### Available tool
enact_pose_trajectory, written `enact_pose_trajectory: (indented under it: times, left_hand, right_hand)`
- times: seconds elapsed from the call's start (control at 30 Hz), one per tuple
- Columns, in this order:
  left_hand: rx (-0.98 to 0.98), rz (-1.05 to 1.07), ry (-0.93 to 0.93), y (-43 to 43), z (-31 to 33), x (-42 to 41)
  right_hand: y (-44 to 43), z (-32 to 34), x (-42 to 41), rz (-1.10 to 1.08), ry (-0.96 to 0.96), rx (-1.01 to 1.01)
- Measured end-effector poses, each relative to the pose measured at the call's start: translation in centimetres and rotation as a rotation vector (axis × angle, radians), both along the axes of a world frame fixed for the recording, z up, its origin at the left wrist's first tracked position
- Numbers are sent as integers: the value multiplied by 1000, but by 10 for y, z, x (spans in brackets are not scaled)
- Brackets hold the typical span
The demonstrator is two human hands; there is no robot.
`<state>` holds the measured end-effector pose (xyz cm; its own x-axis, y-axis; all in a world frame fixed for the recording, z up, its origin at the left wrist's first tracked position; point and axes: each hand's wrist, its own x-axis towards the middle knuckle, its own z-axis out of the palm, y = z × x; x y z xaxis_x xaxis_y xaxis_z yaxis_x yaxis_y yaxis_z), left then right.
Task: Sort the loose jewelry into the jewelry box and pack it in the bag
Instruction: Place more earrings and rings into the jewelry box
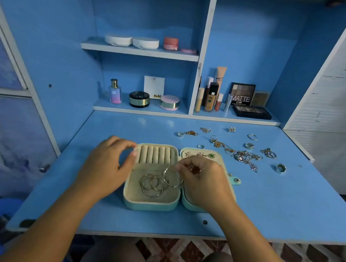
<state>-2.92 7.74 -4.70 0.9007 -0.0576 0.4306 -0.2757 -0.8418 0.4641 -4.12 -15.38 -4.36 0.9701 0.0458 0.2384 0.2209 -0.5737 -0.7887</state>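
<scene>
Here, the right hand [203, 183] is pinching a thin silver hoop [170, 185] over the open mint jewelry box [151, 206], fingers curled tight. The left hand [108, 166] is cupping the box's upper left corner; whether it grips cannot be told. More hoops [151, 185] are lying inside the box. Loose jewelry [246, 157] is sitting right of the box on the blue desk [277, 210], cosmetics [210, 98] standing behind.

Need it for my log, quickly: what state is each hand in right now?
Left hand: curled at the jewelry box corner; grip cannot be told.
Right hand: pinching a silver hoop.
</scene>
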Motion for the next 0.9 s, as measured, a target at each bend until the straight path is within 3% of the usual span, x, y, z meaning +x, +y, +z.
enact_pose_trajectory:
  times: [0.2, 0.37, 0.57, 0.9]
  left_hand:
    - [155, 84, 164, 21, -25, 11]
    - [147, 67, 150, 22, -28, 12]
    - [135, 56, 171, 23, -30, 10]
    - [102, 70, 163, 23, -30, 12]
  right_hand:
    - [19, -2, 3, 51, -82, -191]
    - [26, -6, 3, -28, -65, -340]
    - [3, 1, 4, 87, -48, -213]
    - [-115, 21, 95, -246, -6, -336]
